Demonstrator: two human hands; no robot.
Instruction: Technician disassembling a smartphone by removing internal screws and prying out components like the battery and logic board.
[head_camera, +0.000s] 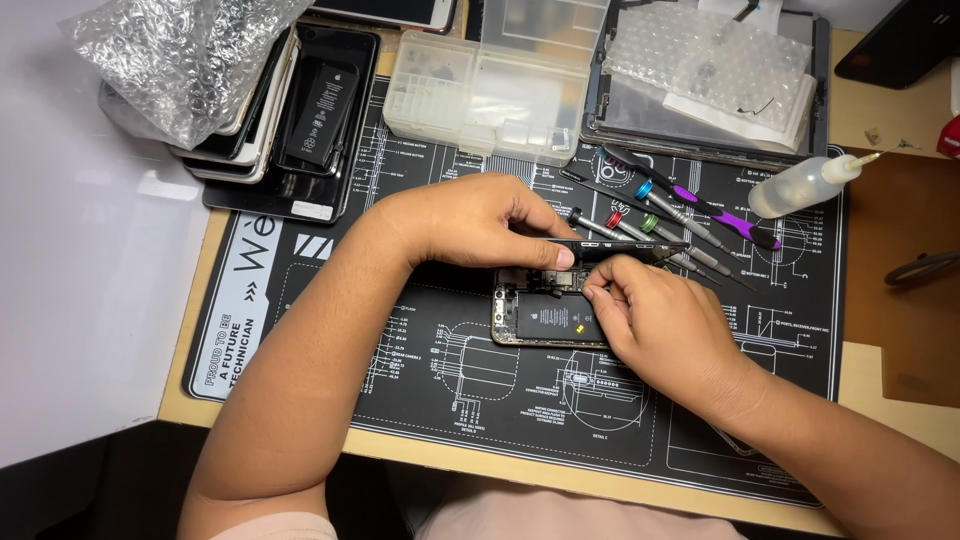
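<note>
An opened smartphone (545, 322) lies on the black repair mat (330, 350), its black battery and inner parts showing. My left hand (470, 220) holds the lifted black screen panel (620, 248) by its edge, tilted up above the phone body. My right hand (665, 325) rests over the phone's right side, fingertips pinched at the panel's lower edge near the connectors. Whether a small part sits between those fingertips is hidden.
Several screwdrivers (650, 222) with coloured collars lie just behind the phone. A clear squeeze bottle (800, 185) lies at right. A clear parts box (480, 85), a stack of phones (300, 120), bubble wrap (180, 50) and a tablet frame (710, 80) line the back.
</note>
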